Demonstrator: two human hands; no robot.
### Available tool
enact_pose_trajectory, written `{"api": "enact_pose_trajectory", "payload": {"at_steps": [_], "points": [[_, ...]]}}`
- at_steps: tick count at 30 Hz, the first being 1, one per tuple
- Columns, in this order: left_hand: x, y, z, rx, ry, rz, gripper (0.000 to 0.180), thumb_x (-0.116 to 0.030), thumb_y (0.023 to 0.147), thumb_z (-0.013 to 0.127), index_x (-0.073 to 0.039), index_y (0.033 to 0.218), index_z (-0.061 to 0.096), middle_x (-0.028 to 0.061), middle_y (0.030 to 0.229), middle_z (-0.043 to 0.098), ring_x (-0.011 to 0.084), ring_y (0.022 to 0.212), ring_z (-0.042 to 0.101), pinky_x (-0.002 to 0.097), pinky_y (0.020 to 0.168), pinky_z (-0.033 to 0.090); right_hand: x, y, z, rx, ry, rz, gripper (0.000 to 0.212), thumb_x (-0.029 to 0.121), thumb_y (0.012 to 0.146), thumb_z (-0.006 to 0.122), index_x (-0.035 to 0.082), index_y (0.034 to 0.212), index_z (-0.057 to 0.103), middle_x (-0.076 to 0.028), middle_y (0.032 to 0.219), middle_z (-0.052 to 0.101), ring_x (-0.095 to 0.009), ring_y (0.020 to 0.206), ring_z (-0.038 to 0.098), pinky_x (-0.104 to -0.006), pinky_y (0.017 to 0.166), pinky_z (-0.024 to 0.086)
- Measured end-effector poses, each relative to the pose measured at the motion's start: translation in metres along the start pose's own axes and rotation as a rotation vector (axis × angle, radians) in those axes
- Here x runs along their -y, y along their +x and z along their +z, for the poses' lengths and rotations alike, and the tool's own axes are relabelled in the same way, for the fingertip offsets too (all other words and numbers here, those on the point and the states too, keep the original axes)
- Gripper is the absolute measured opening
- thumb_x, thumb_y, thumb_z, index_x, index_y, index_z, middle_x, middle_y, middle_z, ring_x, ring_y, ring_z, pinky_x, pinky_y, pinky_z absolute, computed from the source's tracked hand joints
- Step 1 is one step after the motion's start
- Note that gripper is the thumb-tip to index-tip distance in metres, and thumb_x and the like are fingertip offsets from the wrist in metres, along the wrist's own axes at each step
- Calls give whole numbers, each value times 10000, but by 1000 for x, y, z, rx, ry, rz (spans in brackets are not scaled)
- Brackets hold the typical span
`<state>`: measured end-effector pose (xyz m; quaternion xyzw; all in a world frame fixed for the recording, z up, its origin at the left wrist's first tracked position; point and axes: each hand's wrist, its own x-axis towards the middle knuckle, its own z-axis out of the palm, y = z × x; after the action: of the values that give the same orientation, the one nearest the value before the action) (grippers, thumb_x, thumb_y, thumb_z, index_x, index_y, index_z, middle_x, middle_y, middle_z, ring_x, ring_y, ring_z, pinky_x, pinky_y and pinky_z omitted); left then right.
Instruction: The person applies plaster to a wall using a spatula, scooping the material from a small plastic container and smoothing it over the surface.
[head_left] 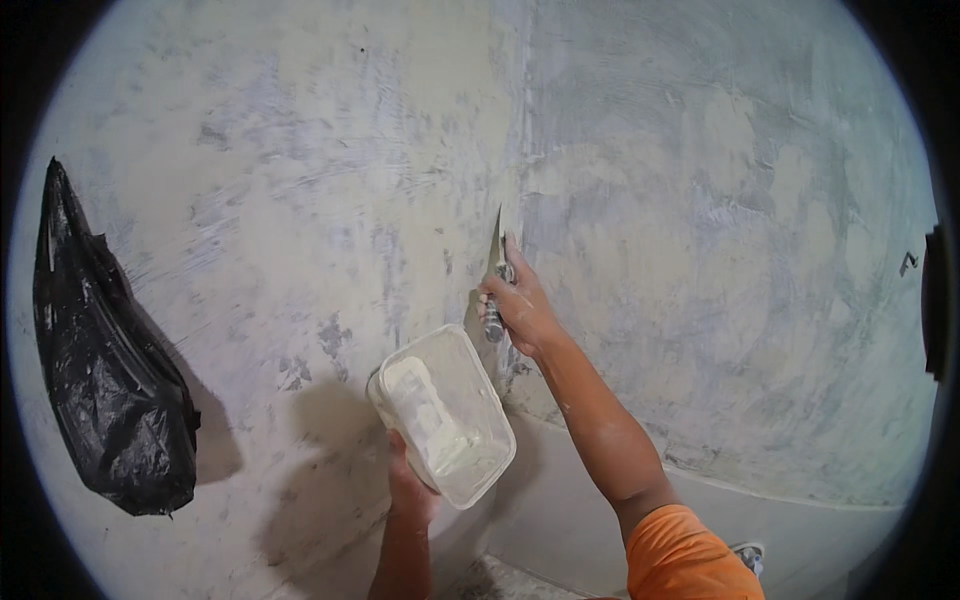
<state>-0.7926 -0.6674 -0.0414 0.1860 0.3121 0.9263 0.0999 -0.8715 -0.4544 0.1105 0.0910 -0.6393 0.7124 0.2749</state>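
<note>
My right hand [522, 305] is closed around the dark handle of a putty knife [502, 258], raised at the inner corner where two walls meet. Its thin blade points upward, seen nearly edge-on along the corner. Lower down, my left hand [408, 482] grips a white rectangular plastic tub [490, 400] from beneath and the side. The tub is tilted, its open top facing me, with pale filler smeared on its inner walls and bottom. The left fingers are partly hidden behind the tub.
A black plastic bag [115, 390] hangs on the left wall [250, 200]. Patchy grey and cream filler covers the right wall [680, 230], with a smoother pale band [620, 510] along its bottom. A small dark fitting [907, 264] sticks out at far right.
</note>
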Motion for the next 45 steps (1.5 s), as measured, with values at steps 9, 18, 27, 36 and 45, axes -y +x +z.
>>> {"api": "enact_pose_trajectory", "payload": {"at_steps": [9, 18, 27, 36, 45], "points": [[-12, -14, -10, -12, 41, 25, 736, -621, 1023, 386, -97, 1537, 320, 98, 1476, 468, 289, 1362, 459, 464, 1138, 375, 74, 46, 25, -13, -80, -54, 177, 157, 970, 485, 67, 1112, 543, -64, 750, 565, -165, 588, 557, -299, 448, 420], [-1, -16, -15, -31, 168, 16, 709, -599, 1044, 348, -97, 1544, 316, 95, 1477, 467, 268, 1343, 471, 440, 1121, 387, 151, 87, 4, -63, -315, -42, 208, 232, 927, 576, 29, 887, 592, -83, 769, 580, -194, 626, 578, -340, 481, 437], [19, -25, -46, -130, 30, -24, 724, -606, 1037, 366, -76, 1530, 339, 108, 1453, 488, 273, 1316, 497, 431, 1096, 417, -106, -59, -39, -54, -897, -45, 688, 159, 915, 557, 22, 1544, 314, -320, 1025, 623, -473, 896, 601, -484, 849, 478], [35, -41, -48, -290, 127, -244, 681, -559, 1058, 357, -43, 1501, 393, 128, 1456, 504, 279, 1302, 518, 414, 1093, 429, -235, -186, -118, -16, -747, 327, 267, 261, 950, 593, -4, 926, 617, -129, 709, 640, -200, 665, 645, -349, 601, 499], [74, -42, -101, -272, 25, -389, 748, -591, 1022, 428, -44, 1525, 344, 161, 1493, 459, 333, 1329, 495, 470, 1125, 394, -142, -182, -178, -75, -1093, 68, 343, 290, 970, 607, -22, 837, 658, -207, 748, 654, -377, 633, 626, -433, 600, 478]]}}
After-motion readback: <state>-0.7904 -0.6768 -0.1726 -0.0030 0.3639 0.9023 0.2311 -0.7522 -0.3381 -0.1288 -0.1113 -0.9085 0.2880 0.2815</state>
